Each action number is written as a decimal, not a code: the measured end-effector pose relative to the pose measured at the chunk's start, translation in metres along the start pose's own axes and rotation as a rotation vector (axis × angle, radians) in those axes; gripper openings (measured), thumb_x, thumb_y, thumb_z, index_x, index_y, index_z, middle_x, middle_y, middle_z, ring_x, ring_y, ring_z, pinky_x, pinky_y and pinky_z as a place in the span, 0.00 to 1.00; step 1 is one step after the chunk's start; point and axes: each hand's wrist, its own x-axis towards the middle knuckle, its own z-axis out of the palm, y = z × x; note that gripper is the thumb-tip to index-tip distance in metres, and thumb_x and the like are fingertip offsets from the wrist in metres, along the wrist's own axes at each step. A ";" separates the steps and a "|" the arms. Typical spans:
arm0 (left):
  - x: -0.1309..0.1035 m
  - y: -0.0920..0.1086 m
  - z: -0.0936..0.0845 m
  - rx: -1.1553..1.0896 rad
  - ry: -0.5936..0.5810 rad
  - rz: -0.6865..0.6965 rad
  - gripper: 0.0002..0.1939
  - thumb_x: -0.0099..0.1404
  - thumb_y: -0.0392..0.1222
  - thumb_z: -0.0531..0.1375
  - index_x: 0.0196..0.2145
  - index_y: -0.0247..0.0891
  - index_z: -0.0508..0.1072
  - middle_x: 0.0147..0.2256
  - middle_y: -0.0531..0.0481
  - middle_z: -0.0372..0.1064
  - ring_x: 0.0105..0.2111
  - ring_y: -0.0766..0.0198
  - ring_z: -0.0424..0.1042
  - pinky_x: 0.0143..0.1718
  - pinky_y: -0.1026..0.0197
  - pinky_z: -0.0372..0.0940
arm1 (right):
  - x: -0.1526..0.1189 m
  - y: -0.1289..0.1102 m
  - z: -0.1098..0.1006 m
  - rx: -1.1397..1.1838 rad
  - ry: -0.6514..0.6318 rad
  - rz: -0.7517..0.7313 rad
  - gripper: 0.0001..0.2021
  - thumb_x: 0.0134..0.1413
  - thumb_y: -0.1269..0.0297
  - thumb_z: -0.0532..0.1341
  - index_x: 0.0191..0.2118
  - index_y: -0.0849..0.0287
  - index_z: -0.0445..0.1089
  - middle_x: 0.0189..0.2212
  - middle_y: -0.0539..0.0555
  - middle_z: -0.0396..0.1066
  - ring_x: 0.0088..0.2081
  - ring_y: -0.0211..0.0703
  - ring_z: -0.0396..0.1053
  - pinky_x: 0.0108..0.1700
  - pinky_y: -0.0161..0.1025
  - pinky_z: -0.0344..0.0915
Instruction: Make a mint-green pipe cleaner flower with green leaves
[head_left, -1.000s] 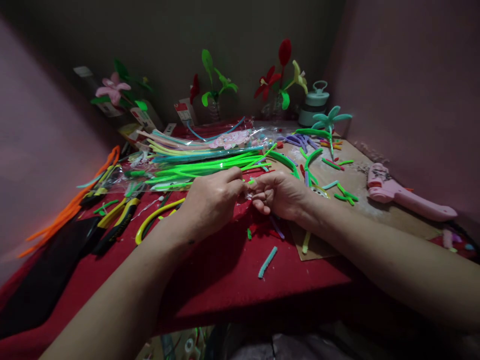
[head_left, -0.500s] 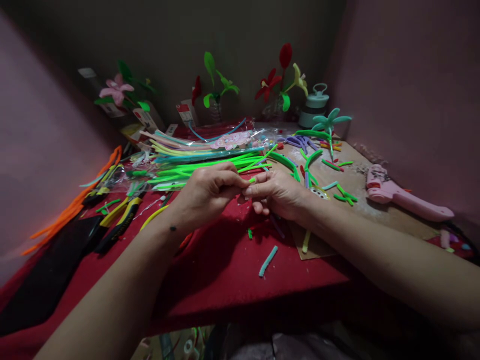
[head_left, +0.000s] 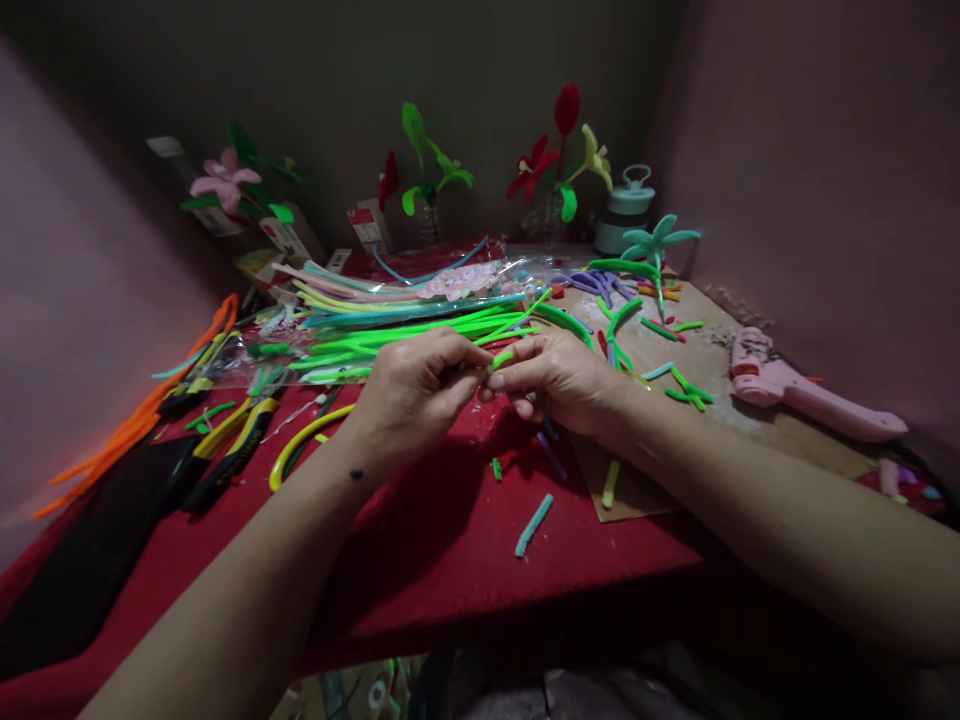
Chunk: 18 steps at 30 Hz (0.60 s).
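A short bright green pipe cleaner piece (head_left: 500, 360) shows between my two hands, above the red cloth. My right hand (head_left: 551, 375) pinches it between thumb and forefinger. My left hand (head_left: 424, 385) is closed right beside it, fingertips meeting the right ones at the piece's lower end. Behind the hands lies a bundle of long green pipe cleaners (head_left: 420, 335). On the cloth in front are a small green bit (head_left: 496, 469) and a pale blue piece (head_left: 534, 526).
Yellow-handled pliers (head_left: 236, 445) and orange pipe cleaners (head_left: 150, 420) lie at the left. A pink tool (head_left: 817, 400) rests on the board (head_left: 720, 440) at the right. Fuzzy flowers (head_left: 532, 168) and a teal-lidded bottle (head_left: 628, 205) stand at the back.
The green piece shows more clearly above the right fingertips. My left hand has shifted slightly, uncovering more of the yellow curved handle. The whole view has moved a little.
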 end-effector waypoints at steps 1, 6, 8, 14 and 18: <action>0.000 0.000 0.001 0.023 0.011 0.019 0.07 0.57 0.32 0.56 0.30 0.33 0.75 0.26 0.49 0.71 0.26 0.68 0.67 0.29 0.66 0.60 | 0.000 0.000 -0.001 0.009 0.000 0.012 0.05 0.32 0.71 0.66 0.22 0.67 0.72 0.12 0.48 0.66 0.11 0.29 0.58 0.11 0.26 0.52; -0.002 0.000 0.004 0.120 0.029 0.075 0.08 0.58 0.32 0.55 0.29 0.34 0.75 0.26 0.50 0.70 0.26 0.69 0.67 0.29 0.67 0.59 | 0.002 0.000 -0.003 0.052 -0.023 0.064 0.04 0.33 0.72 0.65 0.22 0.66 0.70 0.11 0.47 0.64 0.11 0.29 0.57 0.10 0.27 0.51; -0.002 0.000 0.004 0.148 0.032 0.092 0.08 0.57 0.32 0.55 0.28 0.34 0.75 0.26 0.51 0.70 0.26 0.69 0.67 0.29 0.67 0.59 | 0.002 -0.001 -0.003 0.058 0.002 0.085 0.03 0.34 0.74 0.64 0.21 0.66 0.69 0.11 0.47 0.64 0.10 0.29 0.56 0.10 0.27 0.49; -0.001 0.001 0.005 0.234 0.016 0.105 0.08 0.58 0.33 0.56 0.27 0.35 0.75 0.26 0.51 0.70 0.25 0.70 0.67 0.28 0.68 0.59 | 0.003 0.000 0.002 0.119 0.087 0.140 0.06 0.34 0.79 0.60 0.17 0.64 0.64 0.11 0.47 0.63 0.09 0.28 0.54 0.10 0.26 0.46; -0.002 0.002 0.007 0.246 0.023 0.082 0.08 0.57 0.33 0.55 0.28 0.35 0.76 0.26 0.50 0.70 0.26 0.69 0.68 0.28 0.68 0.59 | 0.004 0.002 0.002 0.140 0.073 0.151 0.05 0.35 0.80 0.60 0.17 0.65 0.65 0.12 0.48 0.65 0.10 0.27 0.55 0.10 0.26 0.47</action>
